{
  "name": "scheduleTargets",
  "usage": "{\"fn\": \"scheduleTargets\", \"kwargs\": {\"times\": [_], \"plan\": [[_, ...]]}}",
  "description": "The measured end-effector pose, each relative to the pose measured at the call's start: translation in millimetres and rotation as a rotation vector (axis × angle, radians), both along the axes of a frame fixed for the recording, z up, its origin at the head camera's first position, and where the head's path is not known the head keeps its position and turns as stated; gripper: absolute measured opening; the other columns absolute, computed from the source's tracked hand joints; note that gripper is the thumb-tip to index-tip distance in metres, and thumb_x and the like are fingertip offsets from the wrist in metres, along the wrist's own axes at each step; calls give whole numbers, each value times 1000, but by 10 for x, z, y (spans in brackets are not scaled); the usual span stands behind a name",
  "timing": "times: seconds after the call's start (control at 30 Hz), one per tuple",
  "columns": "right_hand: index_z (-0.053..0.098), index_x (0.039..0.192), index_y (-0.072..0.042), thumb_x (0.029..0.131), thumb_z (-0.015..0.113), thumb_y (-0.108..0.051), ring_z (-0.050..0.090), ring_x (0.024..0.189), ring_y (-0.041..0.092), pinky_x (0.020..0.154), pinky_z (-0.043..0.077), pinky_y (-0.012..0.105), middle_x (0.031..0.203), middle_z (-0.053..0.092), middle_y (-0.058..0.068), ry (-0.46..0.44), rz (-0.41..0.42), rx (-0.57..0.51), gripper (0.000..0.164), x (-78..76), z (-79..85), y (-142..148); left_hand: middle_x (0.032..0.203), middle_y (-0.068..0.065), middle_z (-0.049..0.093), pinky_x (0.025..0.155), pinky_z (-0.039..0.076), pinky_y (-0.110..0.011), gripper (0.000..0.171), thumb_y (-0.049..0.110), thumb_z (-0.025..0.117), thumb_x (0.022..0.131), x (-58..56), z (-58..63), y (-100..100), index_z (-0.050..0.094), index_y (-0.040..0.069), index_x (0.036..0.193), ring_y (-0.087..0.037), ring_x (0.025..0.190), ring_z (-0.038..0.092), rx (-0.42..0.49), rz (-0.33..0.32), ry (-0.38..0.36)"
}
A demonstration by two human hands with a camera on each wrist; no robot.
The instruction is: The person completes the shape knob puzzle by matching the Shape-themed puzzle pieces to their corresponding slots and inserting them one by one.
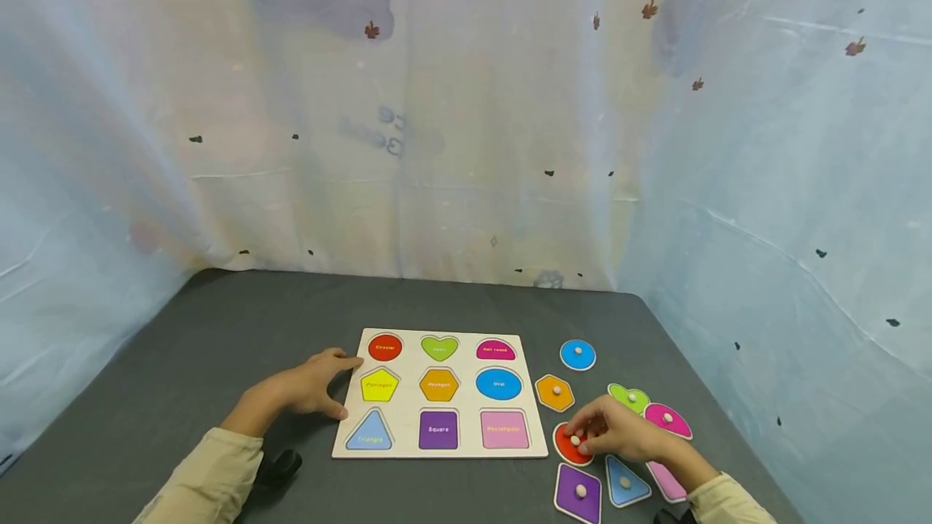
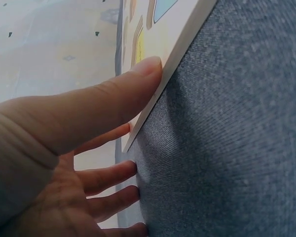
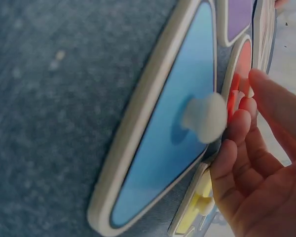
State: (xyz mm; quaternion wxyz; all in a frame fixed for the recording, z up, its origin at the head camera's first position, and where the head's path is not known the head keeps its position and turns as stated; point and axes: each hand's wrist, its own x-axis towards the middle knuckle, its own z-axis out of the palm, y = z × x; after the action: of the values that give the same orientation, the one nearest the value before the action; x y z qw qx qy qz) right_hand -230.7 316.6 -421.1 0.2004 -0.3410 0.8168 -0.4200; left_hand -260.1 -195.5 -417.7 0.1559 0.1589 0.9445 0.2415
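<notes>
A person's two hands work over a dark table (image 1: 291, 314). The right hand (image 1: 622, 431) has thumb and index finger closed around the small knob of a red round piece (image 1: 564, 450), which looks to be lying flat just off the lower right side of a white shape board (image 1: 409, 395). The board's red circle (image 1: 384, 348), labelled Circular, is in the opposite, far left corner: from these fingers, leftward and away from the person, diagonally across the board. Being round, the piece has no long axis; the board's runs left to right. The left hand (image 1: 309, 385), fingers spread apart, touches the board's left edge and is nearer that circle. A purple piece (image 1: 571, 498) and a blue triangle (image 1: 619, 493) lie near the right hand.
</notes>
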Motion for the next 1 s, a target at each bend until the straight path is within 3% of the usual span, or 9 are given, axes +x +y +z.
{"fn": "scheduleTargets", "kwargs": {"times": [0.4, 0.57, 0.77, 1.0], "plan": [[71, 94, 9, 90, 72, 0, 56, 68, 6, 63, 52, 18, 78, 62, 29, 15, -31, -10, 10, -28, -37, -17, 153, -30, 35, 108, 37, -67, 90, 20, 91, 73, -29, -14, -37, 47, 7, 151, -50, 140, 35, 7, 4, 15], [71, 93, 8, 90, 72, -1, 55, 67, 3, 61, 52, 18, 76, 62, 28, 11, -41, 8, 9, -8, -23, -3, 153, -28, 38, 106, 31, -75, 89, 25, 92, 73, -7, 8, -16, 49, 11, 150, -50, 139, 37, -27, -4, 29], [73, 94, 6, 90, 72, -2, 54, 67, 0, 59, 51, 18, 78, 65, 25, 39, -55, 26, 9, -30, 77, -19, 153, -25, 40, 106, 26, -79, 89, 28, 92, 72, 9, 21, 9, 50, 13, 150, -49, 140, 38, -48, 11, 38], [73, 96, 6, 91, 71, -2, 59, 70, 2, 62, 54, 20, 83, 69, 24, 83, -15, 18, 10, -129, 257, -147, 152, -25, 41, 107, 26, -78, 90, 26, 93, 71, -2, 1, -2, 50, 12, 149, -49, 140, 38, -48, 28, 38]]}}
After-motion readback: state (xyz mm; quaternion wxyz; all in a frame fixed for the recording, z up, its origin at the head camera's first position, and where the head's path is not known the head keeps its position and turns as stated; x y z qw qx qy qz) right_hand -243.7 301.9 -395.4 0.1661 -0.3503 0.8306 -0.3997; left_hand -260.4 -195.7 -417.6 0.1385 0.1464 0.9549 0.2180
